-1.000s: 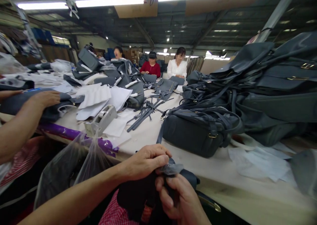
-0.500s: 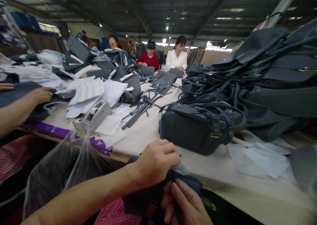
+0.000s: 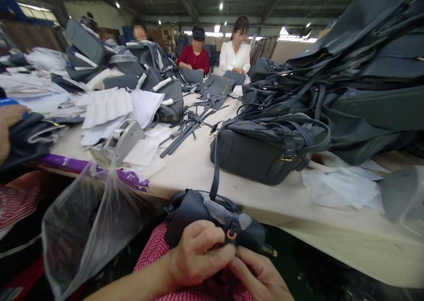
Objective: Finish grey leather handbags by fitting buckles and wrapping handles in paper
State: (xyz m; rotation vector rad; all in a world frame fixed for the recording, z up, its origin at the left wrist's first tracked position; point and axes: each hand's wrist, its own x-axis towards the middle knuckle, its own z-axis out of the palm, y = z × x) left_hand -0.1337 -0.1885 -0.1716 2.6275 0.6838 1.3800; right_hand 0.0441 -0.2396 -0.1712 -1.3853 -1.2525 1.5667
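A dark blue-grey bag (image 3: 188, 210) rests on my lap against the table's front edge, with clear plastic wrap on its top and a strap rising from it. Just below its gold-coloured ring (image 3: 231, 234), my left hand (image 3: 202, 252) is closed, fingers pinching the dark strap piece. Beside it, fingertips nearly touching, my right hand (image 3: 260, 274) is also closed on that strap piece. The strap's lower part runs down between the hands and is mostly hidden.
A finished-looking dark bag (image 3: 248, 155) sits on the table (image 3: 185, 177) ahead. Bags are piled at right. Loose straps (image 3: 188, 131), white sheets (image 3: 107, 108) and a tape dispenser (image 3: 121, 142) lie left. A co-worker's hand (image 3: 8, 124) holds dark material. Several people work beyond; a plastic bag (image 3: 79, 230) hangs.
My left hand has come down from the bag's top to beside my right hand, uncovering the ring and plastic wrap. The view has tilted down slightly. The co-worker's hand at left has moved back.
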